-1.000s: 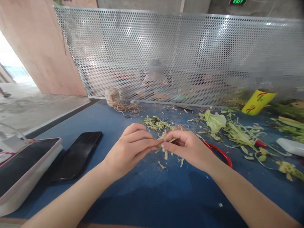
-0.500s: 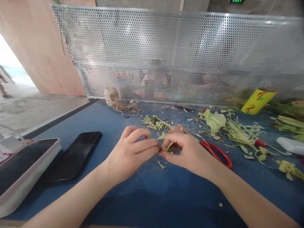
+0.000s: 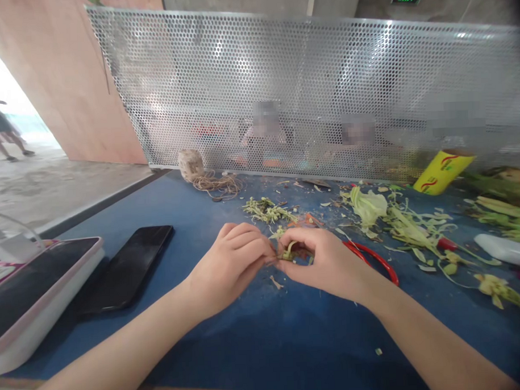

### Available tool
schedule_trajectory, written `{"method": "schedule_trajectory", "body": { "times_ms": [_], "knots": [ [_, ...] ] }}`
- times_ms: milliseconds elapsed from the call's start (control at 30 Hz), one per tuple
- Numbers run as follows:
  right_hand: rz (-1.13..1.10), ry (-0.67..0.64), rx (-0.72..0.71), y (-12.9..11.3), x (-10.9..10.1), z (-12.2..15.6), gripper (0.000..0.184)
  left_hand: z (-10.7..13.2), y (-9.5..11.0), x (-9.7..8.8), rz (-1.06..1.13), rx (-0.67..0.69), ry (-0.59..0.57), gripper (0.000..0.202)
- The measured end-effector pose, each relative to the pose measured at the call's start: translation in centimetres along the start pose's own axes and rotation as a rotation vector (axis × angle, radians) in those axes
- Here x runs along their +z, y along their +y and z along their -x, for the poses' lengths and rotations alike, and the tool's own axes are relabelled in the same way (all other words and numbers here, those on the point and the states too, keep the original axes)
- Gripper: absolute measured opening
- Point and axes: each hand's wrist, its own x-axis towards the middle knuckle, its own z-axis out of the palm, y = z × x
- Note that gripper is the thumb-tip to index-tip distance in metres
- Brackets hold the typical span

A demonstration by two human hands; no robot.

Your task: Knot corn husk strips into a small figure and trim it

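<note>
Over the middle of the blue table my left hand (image 3: 234,264) and my right hand (image 3: 324,261) meet, nearly fingertip to fingertip. In my right hand a small pale green plant piece (image 3: 290,249) is pinched between thumb and forefinger. The left fingers are pressed together at its left end; what they grip is mostly hidden by the fingertips. Just behind the hands lies a little heap of pale green buds and stems (image 3: 264,209). Beside my right wrist are red-handled scissors (image 3: 384,264), partly covered by the hand.
A black phone (image 3: 130,270) and a pale case with a dark top (image 3: 45,282) lie at left. Twine (image 3: 219,185) trails from a pale spool (image 3: 190,164). Leaf scraps (image 3: 410,229) and a yellow wrapper tube (image 3: 444,171) are at right. A perforated metal screen (image 3: 239,76) borders the back; people sit behind it.
My left fingers have closed together and come lower, where they were raised and spread before. The right hand has barely moved, and the plant piece between its fingers shows a little more.
</note>
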Motion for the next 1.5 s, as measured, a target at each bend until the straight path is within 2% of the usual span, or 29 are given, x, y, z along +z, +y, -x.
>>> {"method": "schedule_trajectory", "body": {
  "times_ms": [100, 167, 300, 467, 700, 767, 800, 867, 933, 967, 1067, 1133, 1233, 1333, 1500],
  "knots": [
    [0.019, 0.031, -0.011, -0.1, 0.0, -0.1, 0.006, -0.1, 0.3, 0.0, 0.066, -0.112, -0.014, 0.016],
    [0.028, 0.044, -0.027, -0.3, 0.0, -0.1, 0.003, -0.2, 0.5, -0.1, 0.105, -0.148, -0.051, 0.017],
    [0.053, 0.047, -0.045, -0.6, 0.2, 0.1, 0.005, -0.3, 0.6, -0.1, 0.163, -0.095, -0.151, 0.018],
    [0.025, 0.004, -0.084, -0.6, 0.2, 0.3, 0.006, -0.4, 0.1, 0.0, 0.287, -0.004, -0.198, 0.021],
    [-0.012, -0.036, -0.082, -0.7, 0.1, 0.5, 0.008, -0.5, 0.1, -0.7, 0.275, -0.003, -0.282, 0.022],
    [-0.069, -0.081, -0.028, -0.5, -0.1, 0.4, 0.007, -0.5, 0.1, -0.6, 0.261, -0.016, -0.268, 0.022],
    [-0.109, -0.107, 0.015, -0.3, -0.3, 0.3, 0.006, -0.5, 0.0, -0.5, 0.267, -0.047, -0.219, 0.022],
    [-0.199, -0.133, 0.098, 0.0, -0.6, 0.0, 0.01, -0.3, -0.2, -0.3, 0.33, -0.188, -0.029, 0.022],
    [-0.266, -0.11, 0.129, 0.4, -0.9, -0.4, 0.015, 0.0, -0.4, 0.1, 0.46, -0.373, 0.146, 0.026],
    [-0.288, -0.089, 0.122, 0.5, -1.0, -0.5, 0.017, 0.1, -0.4, 0.3, 0.533, -0.436, 0.155, 0.031],
    [-0.317, -0.053, 0.082, 0.5, -1.0, -0.7, 0.021, 0.2, -0.2, 0.8, 0.698, -0.492, -0.021, 0.039],
    [-0.298, -0.036, 0.081, 0.4, -0.7, -0.7, 0.021, 0.0, 0.1, 1.1, 0.692, -0.522, -0.095, 0.04],
    [-0.217, 0.014, 0.108, 0.3, -0.2, -0.7, 0.023, -0.4, 0.4, 1.5, 0.636, -0.552, -0.105, 0.034],
    [-0.119, 0.09, 0.116, 0.1, -0.1, -0.5, 0.023, -0.5, 0.4, 1.7, 0.673, -0.542, -0.096, 0.024],
    [-0.071, 0.267, -0.016, -0.2, -0.2, -0.3, 0.018, -0.3, 0.3, 1.4, 0.595, -0.492, -0.061, 0.023]
  ]
}}
